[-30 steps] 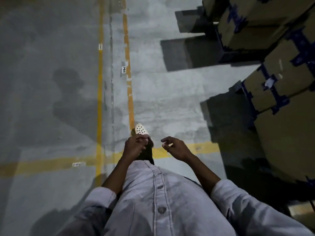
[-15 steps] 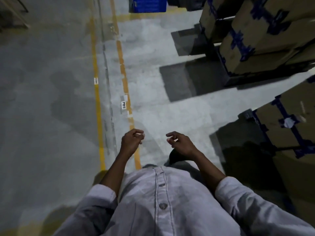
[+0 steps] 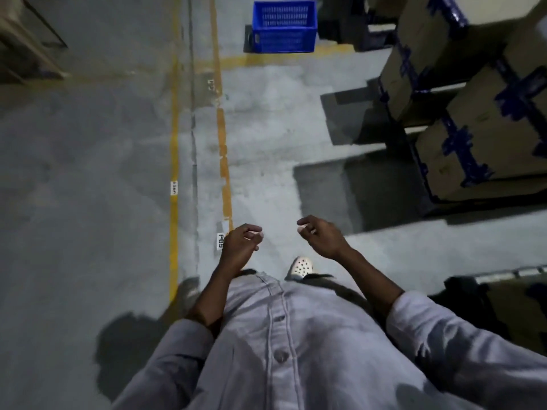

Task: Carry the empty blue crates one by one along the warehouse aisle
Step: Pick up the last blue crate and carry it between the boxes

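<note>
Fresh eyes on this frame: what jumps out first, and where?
The bright blue crate on the floor far ahead, top centre, with yellow floor lines running up the aisle toward it. Stacked cardboard boxes strapped with blue tape crowd the right side. Near centre, the left hand and right hand hang in front of the grey shirt, fingers loosely curled, holding nothing.
</note>
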